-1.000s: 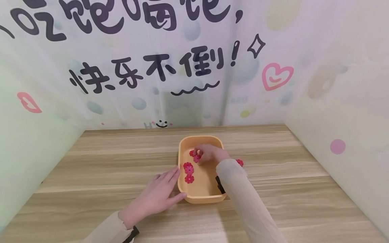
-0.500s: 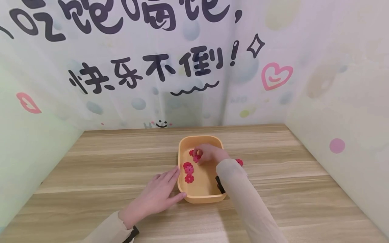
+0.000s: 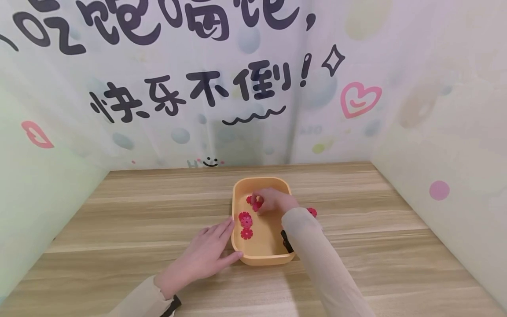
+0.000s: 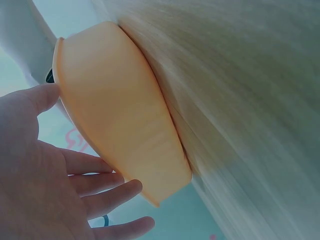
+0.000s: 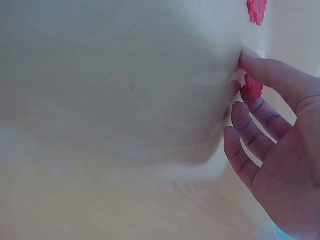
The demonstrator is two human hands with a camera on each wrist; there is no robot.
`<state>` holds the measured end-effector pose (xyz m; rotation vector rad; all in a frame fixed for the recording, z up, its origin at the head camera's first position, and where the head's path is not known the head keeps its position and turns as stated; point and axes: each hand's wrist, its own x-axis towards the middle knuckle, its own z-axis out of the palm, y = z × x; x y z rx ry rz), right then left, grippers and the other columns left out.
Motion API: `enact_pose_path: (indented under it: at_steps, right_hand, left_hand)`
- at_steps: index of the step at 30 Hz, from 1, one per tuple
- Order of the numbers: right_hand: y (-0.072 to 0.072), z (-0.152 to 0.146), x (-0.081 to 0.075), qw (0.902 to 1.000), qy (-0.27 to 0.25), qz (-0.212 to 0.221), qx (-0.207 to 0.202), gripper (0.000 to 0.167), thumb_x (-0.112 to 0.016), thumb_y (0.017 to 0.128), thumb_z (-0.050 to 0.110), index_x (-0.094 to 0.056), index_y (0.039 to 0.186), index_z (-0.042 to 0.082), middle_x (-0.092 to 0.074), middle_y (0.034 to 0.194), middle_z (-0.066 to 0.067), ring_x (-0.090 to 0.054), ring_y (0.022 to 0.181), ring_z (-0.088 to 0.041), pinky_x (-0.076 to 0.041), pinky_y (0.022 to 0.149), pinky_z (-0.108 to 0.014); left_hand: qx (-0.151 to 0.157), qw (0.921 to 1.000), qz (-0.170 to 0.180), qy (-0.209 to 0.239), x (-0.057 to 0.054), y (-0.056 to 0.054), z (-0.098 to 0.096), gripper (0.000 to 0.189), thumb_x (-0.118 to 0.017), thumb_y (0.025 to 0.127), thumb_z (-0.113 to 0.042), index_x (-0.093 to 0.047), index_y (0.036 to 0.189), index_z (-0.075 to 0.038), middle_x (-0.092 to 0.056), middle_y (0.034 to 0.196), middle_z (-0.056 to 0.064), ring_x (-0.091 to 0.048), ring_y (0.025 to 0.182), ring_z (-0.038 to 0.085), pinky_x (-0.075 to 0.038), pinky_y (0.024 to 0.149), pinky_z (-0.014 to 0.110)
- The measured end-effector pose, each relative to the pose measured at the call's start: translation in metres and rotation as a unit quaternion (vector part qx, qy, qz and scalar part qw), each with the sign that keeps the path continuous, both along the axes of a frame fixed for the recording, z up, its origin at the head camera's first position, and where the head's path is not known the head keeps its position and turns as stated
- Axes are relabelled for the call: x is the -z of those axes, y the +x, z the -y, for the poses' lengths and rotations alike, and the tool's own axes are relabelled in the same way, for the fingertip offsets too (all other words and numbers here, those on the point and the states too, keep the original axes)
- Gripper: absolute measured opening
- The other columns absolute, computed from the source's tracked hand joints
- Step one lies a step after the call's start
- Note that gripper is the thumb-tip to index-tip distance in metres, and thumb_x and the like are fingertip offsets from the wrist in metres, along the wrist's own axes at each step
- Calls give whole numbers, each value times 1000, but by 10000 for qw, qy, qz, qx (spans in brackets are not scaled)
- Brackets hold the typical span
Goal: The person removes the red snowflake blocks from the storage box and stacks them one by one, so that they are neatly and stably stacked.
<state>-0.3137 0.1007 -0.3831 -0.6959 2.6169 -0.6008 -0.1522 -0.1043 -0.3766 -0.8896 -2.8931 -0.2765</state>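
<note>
Our right hand (image 3: 273, 200) pinches a pink flower-shaped disc (image 3: 256, 207) in a rounded orange tray (image 3: 266, 261); straight-fingered left hand (image 3: 203, 251) touches eight o'clock

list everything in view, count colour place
bin: one, orange, table
clustered flower pieces: three, pink, bin's left
far flower piece: one, red, bin's far end
pinched flower piece: one, pink, right fingertips
outside flower piece: one, red, right of bin
table: one, brown, under bin
walls: three, pale, left, back, right
writing: two lines, black, back wall
drawings: several, pink, black, walls
dots: several, mixed, walls
wrist gear: two, black, cuffs
sleeves: two, beige, forearms
left hand: one, bare, bin's left rim
right hand: one, bare, inside bin
</note>
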Motion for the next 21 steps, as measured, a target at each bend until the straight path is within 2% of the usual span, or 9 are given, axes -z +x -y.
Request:
enact_pose_path:
  at_steps: [4, 12, 21]
  right_hand:
    - [0, 0, 1, 9999, -42, 164, -22, 27, -71, 74, 12, -58, 97, 16, -55, 84, 2, -50, 80, -15, -42, 74, -26]
    - [5, -2, -1, 9966, -281, 706, 332, 23, -67, 78, 11, -60, 99, 17, -57, 89, 2, -50, 85, -15, -42, 77, -29]
    - [4, 0, -1, 9983, -108, 445, 350, 26, -69, 75, 8, -60, 98, 18, -55, 88, 1, -50, 83, -16, -44, 74, -26]
  left_hand:
    - [16, 10000, -19, 2, 0, 0, 0, 78, -41, 84, -58, -33, 134, 1, -32, 137, 14, -38, 117, 30, -32, 89, 51]
    - [18, 10000, -39, -14, 2, 0, 1, 78, -41, 84, -58, -34, 134, 1, -32, 137, 14, -38, 118, 30, -33, 88, 51]
    - [4, 10000, -36, 2, 3, 0, 1, 78, -41, 84, -58, -33, 135, 0, -31, 138, 14, -38, 117, 30, -33, 88, 51]
